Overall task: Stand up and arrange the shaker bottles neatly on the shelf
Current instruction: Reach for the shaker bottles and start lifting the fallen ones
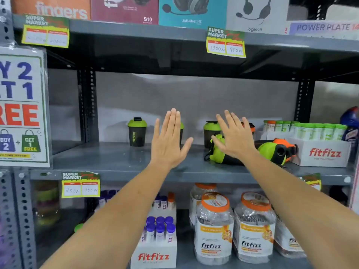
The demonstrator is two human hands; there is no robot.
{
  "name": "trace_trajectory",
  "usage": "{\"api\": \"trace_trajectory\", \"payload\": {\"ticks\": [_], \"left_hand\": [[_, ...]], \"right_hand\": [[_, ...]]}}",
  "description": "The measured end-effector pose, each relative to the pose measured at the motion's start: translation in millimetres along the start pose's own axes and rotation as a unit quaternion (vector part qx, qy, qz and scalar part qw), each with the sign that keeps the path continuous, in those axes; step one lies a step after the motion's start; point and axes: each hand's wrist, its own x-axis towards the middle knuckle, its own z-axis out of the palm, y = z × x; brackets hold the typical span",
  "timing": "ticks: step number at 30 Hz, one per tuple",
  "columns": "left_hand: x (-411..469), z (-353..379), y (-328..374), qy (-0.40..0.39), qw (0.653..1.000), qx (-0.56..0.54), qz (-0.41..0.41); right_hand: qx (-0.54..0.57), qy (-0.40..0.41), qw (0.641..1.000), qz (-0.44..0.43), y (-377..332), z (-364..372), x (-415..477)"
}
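A black shaker bottle with a green lid stands upright at the back left of the grey middle shelf. Another green-lidded shaker stands upright further right, and a third stands mostly hidden behind my left hand. An orange-lidded shaker stands behind my right hand. Two shakers lie on their sides: a green one under my right hand and a green one beside an orange-lidded one. Both hands are raised, palms forward, fingers spread, holding nothing.
A white fitfizz box with green-capped tubes fills the shelf's right end. The lower shelf holds fitfizz jars and a box of purple-capped tubes. Headset boxes sit on the upper shelf. A promotional poster hangs left.
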Motion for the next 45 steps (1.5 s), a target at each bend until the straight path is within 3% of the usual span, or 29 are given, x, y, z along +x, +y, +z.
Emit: {"api": "trace_trajectory", "payload": {"ticks": [6,13,18,24,27,31,36,41,45], "left_hand": [[-51.2,22.8,16.1,-0.095,0.995,0.018,0.023],[-59.6,25.2,15.4,-0.127,0.991,0.04,0.022],[-60.7,20.7,11.8,-0.131,0.99,0.036,0.026],[-70.2,-5.2,-52.5,-0.114,0.992,0.051,0.003],[-78.5,-25.4,-96.7,-0.105,0.992,0.062,0.001],[-95.3,-50.9,-149.5,-0.089,0.994,0.06,0.007],[-118.4,-68.2,-193.6,-0.107,0.991,0.079,0.017],[-141.7,-62.8,-215.2,-0.185,0.976,0.106,0.054],[-150.9,-53.3,-219.2,-0.172,0.981,0.083,0.044]], "right_hand": [[0.042,-0.14,0.989,0.029,17.8,16.9,-19.2],[0.087,-0.196,0.976,-0.019,28.6,20.7,-17.7],[0.097,-0.184,0.978,-0.032,26.0,20.5,-14.0],[0.214,-0.061,0.974,0.036,-30.6,5.0,5.5],[0.294,0.008,0.952,0.08,-84.3,-7.8,34.0],[0.402,0.038,0.902,0.153,-165.2,-19.6,66.9],[0.501,0.015,0.826,0.257,-247.5,-17.9,86.3],[0.542,-0.032,0.767,0.343,-293.8,7.8,84.5],[0.565,-0.042,0.75,0.341,-307.2,24.2,79.6]]}}
